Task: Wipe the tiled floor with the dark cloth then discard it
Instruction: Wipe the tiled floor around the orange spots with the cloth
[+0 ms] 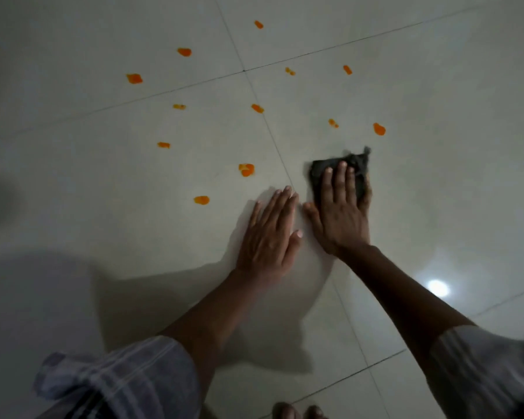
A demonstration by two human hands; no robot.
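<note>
Two hands flat on floor (103, 176): right hand (341, 213) pressing cloth (339, 170) with straight fingers (nothing gripped), left hand (270, 234) spread just left of cloth, orange spots (246, 169) beyond.

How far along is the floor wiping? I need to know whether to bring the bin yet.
Early. Nothing looks done: about a dozen orange blobs, such as the nearest one, still dot the tiled floor. In hand: the right hand presses the dark cloth flat on a tile, while the left hand rests flat beside it. Left: wiping the blobs, then discarding the cloth.
</note>
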